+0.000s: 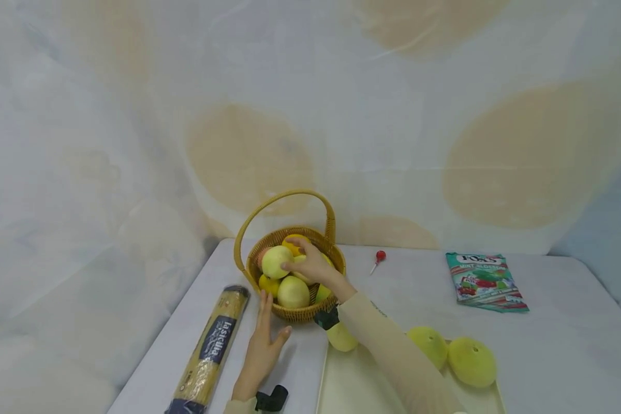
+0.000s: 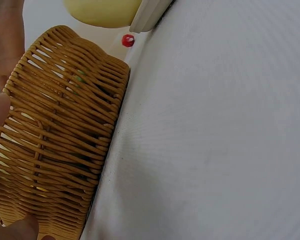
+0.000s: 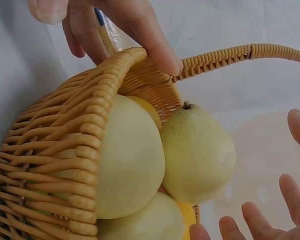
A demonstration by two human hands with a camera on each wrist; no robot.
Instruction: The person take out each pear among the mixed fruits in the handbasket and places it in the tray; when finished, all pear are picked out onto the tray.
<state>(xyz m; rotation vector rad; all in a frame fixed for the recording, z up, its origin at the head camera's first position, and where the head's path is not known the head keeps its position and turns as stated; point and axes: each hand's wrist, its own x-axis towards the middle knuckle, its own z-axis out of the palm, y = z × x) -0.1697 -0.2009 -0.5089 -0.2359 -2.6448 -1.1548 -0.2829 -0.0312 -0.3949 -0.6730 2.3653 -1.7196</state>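
Note:
A wicker basket [image 1: 300, 314] with a tall handle holds several fruits. Over it reaches my right hand [image 1: 313, 265], its fingers spread beside a pale green pear [image 1: 276, 262]. The right wrist view shows a gap between those fingertips [image 3: 255, 220] and the stemmed pear [image 3: 197, 155]. My left hand [image 1: 263, 351] rests its extended fingers on the basket's near left rim, by the handle's base. Another pale fruit [image 1: 292, 292] and an orange-yellow one [image 1: 269, 284] lie in the basket. In the left wrist view the wicker side [image 2: 60, 130] fills the left part.
A cream tray [image 1: 359, 385] holds large yellow-green fruits [image 1: 472, 361] at the front right. Left of the basket lies a pasta packet [image 1: 212, 345]. A red lollipop [image 1: 380, 256] and a green candy bag [image 1: 486, 283] lie to the right, near the back.

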